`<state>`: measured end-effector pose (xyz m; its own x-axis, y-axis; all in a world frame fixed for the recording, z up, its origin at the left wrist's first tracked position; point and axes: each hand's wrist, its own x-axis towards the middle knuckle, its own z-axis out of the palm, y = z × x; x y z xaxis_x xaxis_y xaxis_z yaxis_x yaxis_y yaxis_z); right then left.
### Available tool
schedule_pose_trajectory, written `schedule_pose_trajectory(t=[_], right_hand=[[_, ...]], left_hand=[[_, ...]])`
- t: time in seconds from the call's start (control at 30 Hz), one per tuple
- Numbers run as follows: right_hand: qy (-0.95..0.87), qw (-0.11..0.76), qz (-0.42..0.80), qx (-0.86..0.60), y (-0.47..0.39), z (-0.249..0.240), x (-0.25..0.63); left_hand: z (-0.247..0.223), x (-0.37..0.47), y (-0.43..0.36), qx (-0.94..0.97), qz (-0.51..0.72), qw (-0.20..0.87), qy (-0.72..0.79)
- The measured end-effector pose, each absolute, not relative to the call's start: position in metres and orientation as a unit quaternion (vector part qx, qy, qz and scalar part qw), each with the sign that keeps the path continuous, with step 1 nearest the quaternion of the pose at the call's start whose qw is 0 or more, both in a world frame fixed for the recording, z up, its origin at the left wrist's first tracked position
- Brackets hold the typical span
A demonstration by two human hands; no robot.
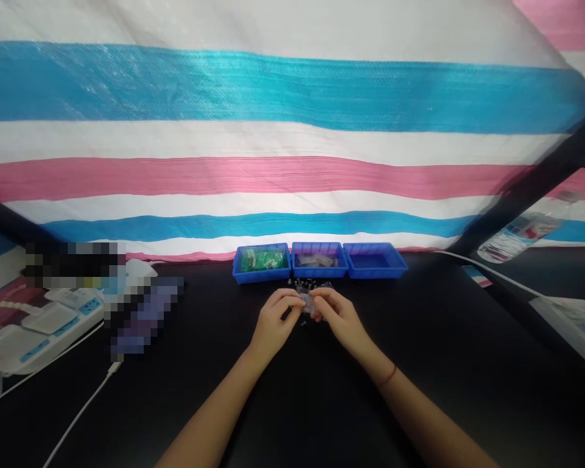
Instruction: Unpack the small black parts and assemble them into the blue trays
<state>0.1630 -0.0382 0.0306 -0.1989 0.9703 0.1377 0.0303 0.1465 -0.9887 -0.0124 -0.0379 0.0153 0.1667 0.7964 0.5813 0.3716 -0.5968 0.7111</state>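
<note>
Between my hands is a small clear plastic bag (306, 301), pinched at its left side by my left hand (277, 316) and at its right by my right hand (340, 318). What the bag contains is too small to make out. Small dark and silvery pieces that look like screws (302, 283) lie loose on the black table just beyond my fingertips, and one or two lie nearer to me. Behind them stands a blue bin (320, 272) with clear bags in it. Left of it, another blue bin (262, 278) holds green pieces in plastic.
A third blue bin (375, 271) stands at the right end of the row. Power strips (53, 338) with plugs and white cables lie at the left, beside a blurred-out object (146, 318). At the right are a water bottle (521, 234) and another power strip (572, 328).
</note>
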Motion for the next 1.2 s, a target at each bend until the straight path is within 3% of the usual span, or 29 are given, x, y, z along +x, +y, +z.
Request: schedule_pose_trajectory(t=[0.17,0.4,0.67,0.87,1.2], right_hand=[[-0.565,0.507,0.492,-0.425,-0.038,0.030,0.163],[-0.582,0.516,0.446,-0.443,-0.036,0.027,0.166],[-0.677,0.516,0.318,-0.417,-0.042,0.035,0.164],[-0.697,0.532,0.229,-0.422,-0.040,0.035,0.166],[-0.674,0.489,0.364,-0.418,-0.040,0.034,0.164]], left_hand=[[0.015,-0.012,-0.039,0.740,0.484,0.210,0.417],[0.017,-0.012,-0.039,0.705,0.449,0.311,0.452],[0.019,-0.008,-0.043,0.706,0.462,0.257,0.472],[0.019,-0.009,-0.044,0.674,0.470,0.348,0.451],[0.018,-0.007,-0.043,0.722,0.490,0.225,0.434]])
